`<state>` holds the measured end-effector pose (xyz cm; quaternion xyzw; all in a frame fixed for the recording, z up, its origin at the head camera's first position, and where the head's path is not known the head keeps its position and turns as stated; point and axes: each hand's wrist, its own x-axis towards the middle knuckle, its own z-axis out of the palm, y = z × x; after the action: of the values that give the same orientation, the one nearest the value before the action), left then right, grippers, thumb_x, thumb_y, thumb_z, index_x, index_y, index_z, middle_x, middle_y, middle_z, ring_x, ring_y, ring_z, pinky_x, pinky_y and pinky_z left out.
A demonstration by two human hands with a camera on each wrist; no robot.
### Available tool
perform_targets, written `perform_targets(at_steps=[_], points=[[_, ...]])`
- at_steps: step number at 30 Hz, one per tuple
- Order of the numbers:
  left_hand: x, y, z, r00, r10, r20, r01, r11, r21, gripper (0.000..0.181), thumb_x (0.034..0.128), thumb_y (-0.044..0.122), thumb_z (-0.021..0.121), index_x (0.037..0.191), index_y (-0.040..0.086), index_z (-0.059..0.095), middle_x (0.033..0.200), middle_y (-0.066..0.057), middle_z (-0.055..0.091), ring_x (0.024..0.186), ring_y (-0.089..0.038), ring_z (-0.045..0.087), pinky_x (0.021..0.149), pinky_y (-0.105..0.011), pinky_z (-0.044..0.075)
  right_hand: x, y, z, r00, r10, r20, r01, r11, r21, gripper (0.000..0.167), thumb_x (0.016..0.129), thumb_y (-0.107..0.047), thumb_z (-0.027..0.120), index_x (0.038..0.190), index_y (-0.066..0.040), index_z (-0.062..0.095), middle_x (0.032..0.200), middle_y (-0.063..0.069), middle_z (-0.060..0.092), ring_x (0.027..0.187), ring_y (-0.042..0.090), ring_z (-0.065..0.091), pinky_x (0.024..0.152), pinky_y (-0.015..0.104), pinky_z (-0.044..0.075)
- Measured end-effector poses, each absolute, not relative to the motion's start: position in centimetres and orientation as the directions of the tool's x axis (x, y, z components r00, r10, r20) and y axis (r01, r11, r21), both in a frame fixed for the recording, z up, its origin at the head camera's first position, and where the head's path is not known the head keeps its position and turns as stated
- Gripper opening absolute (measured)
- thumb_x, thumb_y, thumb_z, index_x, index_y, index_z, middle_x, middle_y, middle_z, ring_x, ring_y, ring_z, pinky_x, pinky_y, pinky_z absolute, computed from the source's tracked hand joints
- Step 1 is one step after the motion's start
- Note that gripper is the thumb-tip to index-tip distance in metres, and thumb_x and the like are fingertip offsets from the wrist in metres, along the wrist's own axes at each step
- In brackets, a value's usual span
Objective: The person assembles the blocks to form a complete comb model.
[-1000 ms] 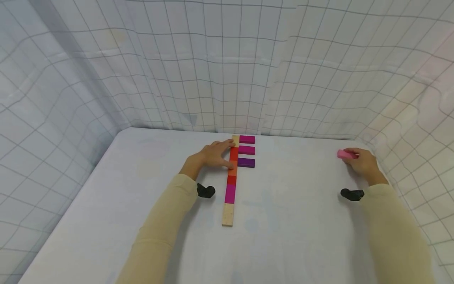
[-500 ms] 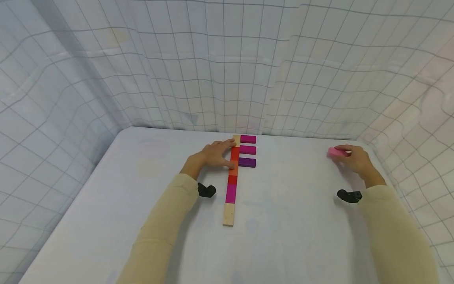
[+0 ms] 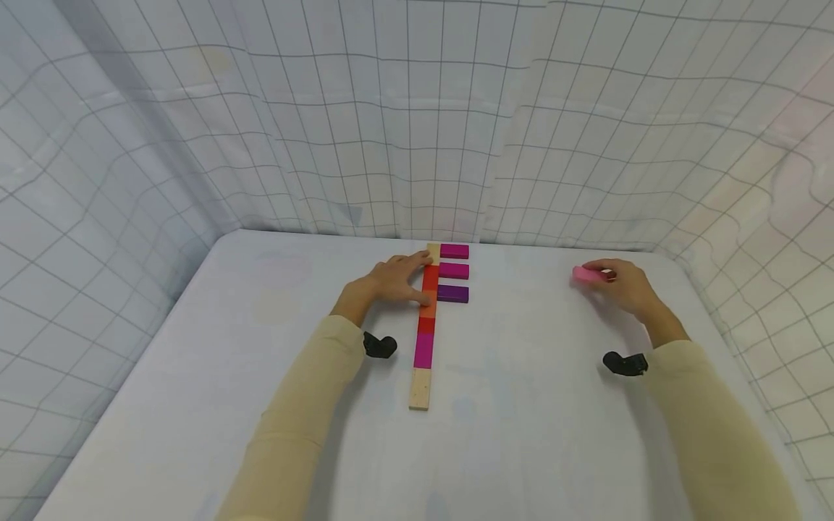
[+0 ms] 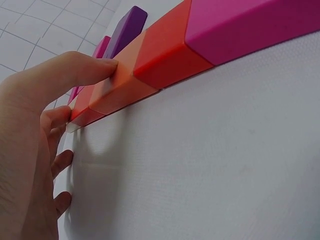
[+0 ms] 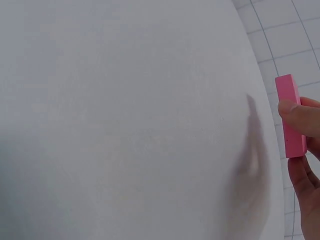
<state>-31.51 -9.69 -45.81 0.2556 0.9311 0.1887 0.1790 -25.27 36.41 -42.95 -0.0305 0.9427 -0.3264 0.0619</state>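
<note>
My left hand (image 3: 391, 281) rests spread on a straight row of wooden blocks. Its thumb presses the orange block (image 4: 112, 97), while the fingertips touch the plain wood block (image 3: 434, 250) at the far end. Between these lies a red-orange block (image 3: 430, 277); nearer come a short red block (image 3: 426, 325), a magenta block (image 3: 423, 351) and another plain one (image 3: 420, 389). A purple block (image 3: 452, 294) and two magenta blocks (image 3: 454, 271) stick out rightward from the row. Above the table at right, my right hand (image 3: 625, 286) pinches a pink block (image 5: 289, 127) between thumb and fingers.
A white-covered table (image 3: 521, 427) bears the blocks. Gridded white cloth (image 3: 449, 145) hangs behind it and at both sides. Black wrist mounts (image 3: 625, 363) protrude from both sleeves.
My right hand has moved left with the pink block, toward the row. The left hand has stayed in place on the row.
</note>
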Motion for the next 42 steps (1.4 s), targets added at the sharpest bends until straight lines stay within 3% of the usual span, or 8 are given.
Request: perform_targets(at_steps=[7, 22, 42], points=[[-31.6, -9.7, -45.9, -0.807, 0.543, -0.232, 0.405, 0.795, 0.451, 0.097, 0.0851, 0.056, 0.070, 0.165, 0.020, 0.029, 0.172, -0.003, 0.016, 0.150, -0.036, 0.023, 0.116, -0.065, 0.021, -25.2, 34.4, -42.8, -0.982, -0.153, -0.110, -0.054, 0.787, -0.615, 0.042, 0.102, -0.013, 0.067, 0.140, 0.000, 0.059, 0.141, 0.027, 0.052, 0.123, 0.044, 0.050, 0.093, 0.052, 0.048], [-30.9, -9.8, -45.5, -0.807, 0.540, -0.238, 0.398, 0.796, 0.456, 0.096, 0.0869, 0.053, 0.068, 0.166, 0.019, 0.026, 0.172, -0.004, 0.016, 0.150, -0.035, 0.021, 0.117, -0.065, 0.017, -24.2, 30.6, -43.5, -0.948, -0.318, 0.025, -0.266, 0.746, -0.610, 0.034, 0.094, -0.005, 0.075, 0.127, 0.001, 0.068, 0.122, 0.021, 0.065, 0.102, 0.037, 0.058, 0.087, 0.047, 0.048], [-30.7, -9.8, -45.2, -0.813, 0.547, -0.201, 0.404, 0.777, 0.483, 0.096, 0.0855, 0.052, 0.071, 0.165, 0.017, 0.029, 0.171, -0.005, 0.018, 0.149, -0.037, 0.024, 0.115, -0.066, 0.020, -23.2, 22.2, -44.7, -0.882, -0.470, 0.042, -0.391, 0.677, -0.624, 0.037, 0.091, -0.008, 0.080, 0.126, -0.003, 0.071, 0.119, 0.011, 0.067, 0.108, 0.029, 0.059, 0.095, 0.048, 0.052]])
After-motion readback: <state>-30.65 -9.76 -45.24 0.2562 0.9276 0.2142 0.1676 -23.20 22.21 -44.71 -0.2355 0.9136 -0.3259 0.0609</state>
